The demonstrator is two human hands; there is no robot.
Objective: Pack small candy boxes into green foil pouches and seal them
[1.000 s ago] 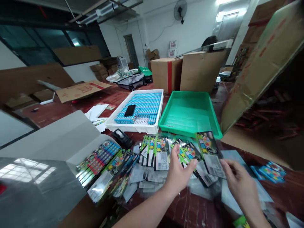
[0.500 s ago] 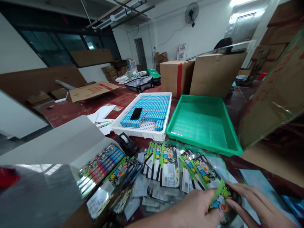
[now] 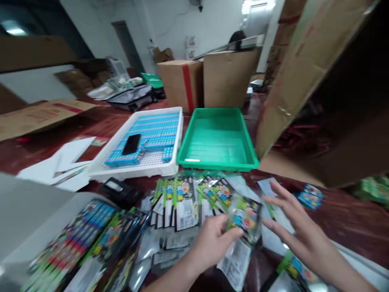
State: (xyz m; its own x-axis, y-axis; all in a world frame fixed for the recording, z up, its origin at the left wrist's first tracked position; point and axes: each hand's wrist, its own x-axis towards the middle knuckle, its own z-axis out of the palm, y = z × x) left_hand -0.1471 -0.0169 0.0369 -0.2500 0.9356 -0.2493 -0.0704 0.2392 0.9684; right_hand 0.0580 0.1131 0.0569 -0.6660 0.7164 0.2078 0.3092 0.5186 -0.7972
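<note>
My left hand [image 3: 212,242] pinches a green and black printed packet [image 3: 244,217] by its left edge and holds it just above the table. My right hand [image 3: 299,229] hovers to the right of that packet with its fingers spread, holding nothing. A fanned row of the same packets [image 3: 182,198] lies on the dark red table just beyond my hands. More clear and printed sleeves [image 3: 170,243] lie loose under them.
A green tray [image 3: 217,140] and a white perforated tray [image 3: 142,142] of blue packs with a black phone [image 3: 131,144] stand behind. An open grey box [image 3: 75,239] of packets is at left; cardboard boxes [image 3: 304,65] rise at right. Small blue packs [image 3: 310,196] lie at right.
The view swung right and down. My left hand kept one packet and lifted it clear of the row; my right hand let go and moved off to the right, fingers spread.
</note>
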